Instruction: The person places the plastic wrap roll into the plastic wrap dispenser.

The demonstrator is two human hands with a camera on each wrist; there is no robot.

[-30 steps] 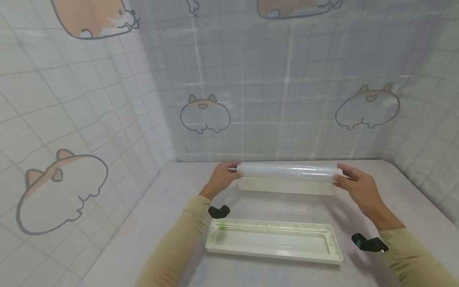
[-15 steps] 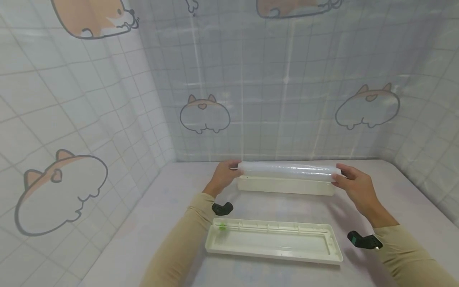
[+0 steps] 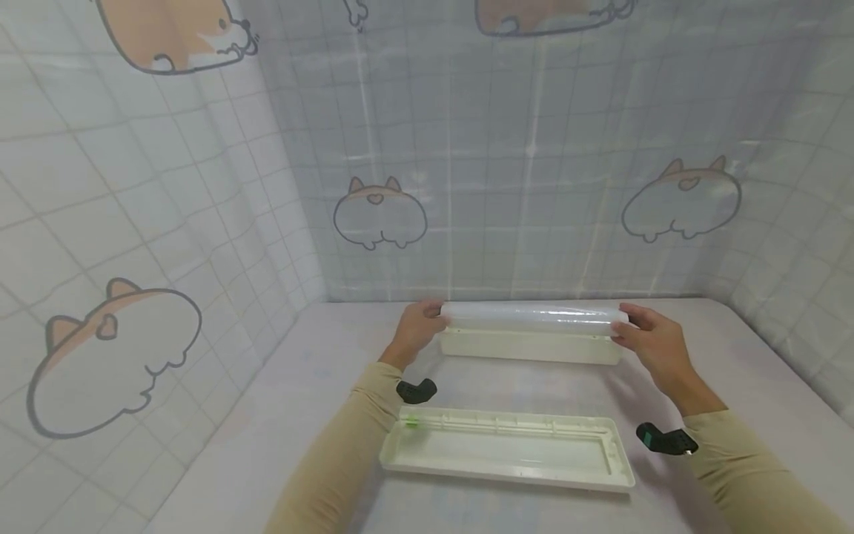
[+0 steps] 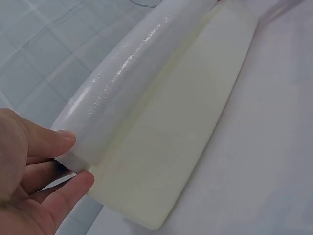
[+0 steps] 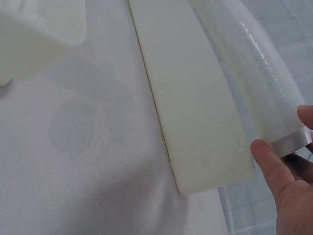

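Left hand (image 3: 419, 326) has its fingers and thumb closed about the left end of a shiny whitish roll (image 3: 527, 317), below it a beige sleeve (image 3: 333, 452) with a small black device (image 3: 416, 391) at the cuff. To its right, from where I stand, the roll stretches lengthwise between the two hands, nearly level, close above a long off-white box (image 3: 530, 347) near the back of the worktop (image 3: 320, 341); I cannot make out whether roll and box touch. Nearer the person, well apart from that box, a shallow off-white tray (image 3: 507, 449) of similar length lies with its hollow side up, a bit of green (image 3: 411, 421) showing near its left end and thin ribs along its far side. Behind all of it hangs a pale curtain (image 3: 480, 133) printed with grid lines and cartoon dogs. Over at the right, the right hand (image 3: 657, 345) grips the roll's other end between thumb and fingers. Another dark gadget (image 3: 667, 439) sits just beside that cuff, and a soft shadow falls on the worktop beneath that arm.
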